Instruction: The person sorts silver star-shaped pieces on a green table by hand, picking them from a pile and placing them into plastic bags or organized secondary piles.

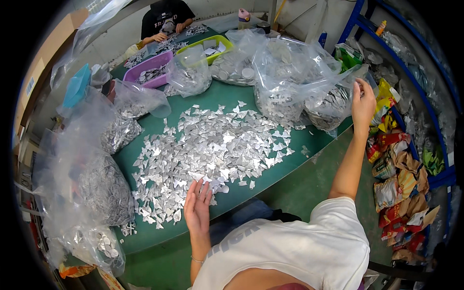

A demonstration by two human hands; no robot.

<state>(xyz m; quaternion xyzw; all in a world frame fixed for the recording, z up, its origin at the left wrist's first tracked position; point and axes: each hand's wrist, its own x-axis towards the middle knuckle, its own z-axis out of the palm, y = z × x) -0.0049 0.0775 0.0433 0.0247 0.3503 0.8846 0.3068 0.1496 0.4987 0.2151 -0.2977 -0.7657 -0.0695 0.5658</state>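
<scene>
A wide heap of small flat silvery-grey pieces [217, 145] with irregular outlines covers the middle of the green table [232, 94]. At the heap's near edge is my left hand [197, 208], palm turned up and fingers loosely apart, with nothing seen in it. My right hand [364, 104] is raised at the table's right end. Its bent fingers and thumb close at the rim of a clear plastic bag [331, 106] with silvery pieces inside; the exact grip is partly hidden.
Filled clear bags [104, 183] line the left side. At the back are a purple basket [145, 72] and a yellow-green basket [212, 48]. Across the table another person's hands [162, 37] work among pieces. A blue shelf [442, 179] and colourful packets [401, 183] stand right.
</scene>
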